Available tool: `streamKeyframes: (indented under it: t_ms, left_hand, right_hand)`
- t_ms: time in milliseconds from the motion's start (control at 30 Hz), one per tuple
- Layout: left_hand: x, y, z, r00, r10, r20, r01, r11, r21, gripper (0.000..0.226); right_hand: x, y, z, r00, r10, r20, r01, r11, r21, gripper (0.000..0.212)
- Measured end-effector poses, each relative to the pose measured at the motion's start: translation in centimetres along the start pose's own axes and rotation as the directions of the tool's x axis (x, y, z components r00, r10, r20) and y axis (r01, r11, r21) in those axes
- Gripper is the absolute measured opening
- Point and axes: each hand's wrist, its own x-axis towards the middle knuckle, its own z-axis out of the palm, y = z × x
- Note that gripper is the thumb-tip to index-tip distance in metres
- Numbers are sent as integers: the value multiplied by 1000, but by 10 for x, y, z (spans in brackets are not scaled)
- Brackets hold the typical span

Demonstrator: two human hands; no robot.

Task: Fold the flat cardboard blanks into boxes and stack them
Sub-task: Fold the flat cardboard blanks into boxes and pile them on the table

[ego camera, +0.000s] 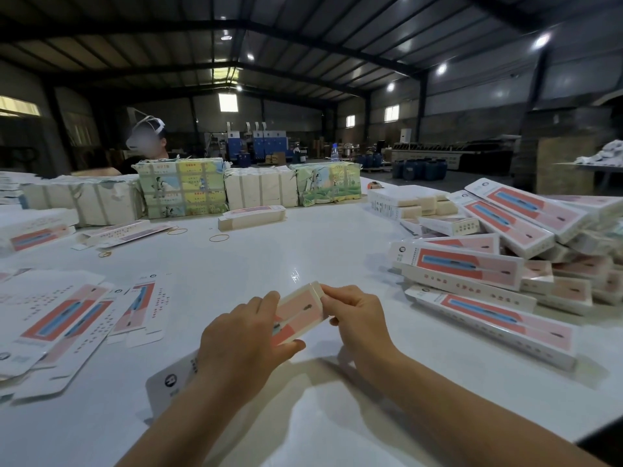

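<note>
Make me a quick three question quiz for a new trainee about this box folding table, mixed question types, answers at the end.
1. True or false: the left hand and the right hand both hold the same box.
2. Multiple choice: where is the pile of folded boxes? A) on the person's right B) on the person's left C) behind the wrapped bundles
3. Short answer: what small loose loops lie on the table between the hands and the wrapped bundles?

Key
1. True: the left grips its near part, the right pinches its far end.
2. A; the flat blanks lie on the left.
3. Rubber bands.
</note>
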Motion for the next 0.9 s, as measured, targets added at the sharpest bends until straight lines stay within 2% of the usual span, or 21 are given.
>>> streamKeyframes:
  t_ms: [167,233,367,600,733,800,833,900]
  left_hand:
    - [0,3,-4,1000,0,-1,0,999,46,80]
    - [0,5,-6,999,43,12,-44,995,86,82]
    - [1,9,-3,989,110,-94,-96,986,140,75]
    - [0,11,-1,988,116,-101,-102,985,138,67]
    - [0,3,-1,999,38,-18,-36,996,81,74]
    - [-1,-7,-1,999,-40,13,39,999,20,71]
    - [-3,-11,-1,999,-37,22,37,999,-11,68]
    - [-2,-17,-1,998,-29,61,32,998,-49,66]
  right_hand:
    - [-3,1,2,993,-104,47,112,965,-236,25]
    - [-7,2,4,979,-190,77,205,904,-375,26]
    - [-13,5,8,929,-341,146,363,753,-549,24]
    - [-11,10,5,883,-397,251,460,627,-628,15]
    - [-10,9,5,912,-357,204,408,723,-557,21]
    - [-9,8,4,913,-325,245,406,761,-505,42]
    - [-8,9,3,896,-313,315,438,737,-515,57]
    - [-7,11,0,817,-281,502,561,585,-586,82]
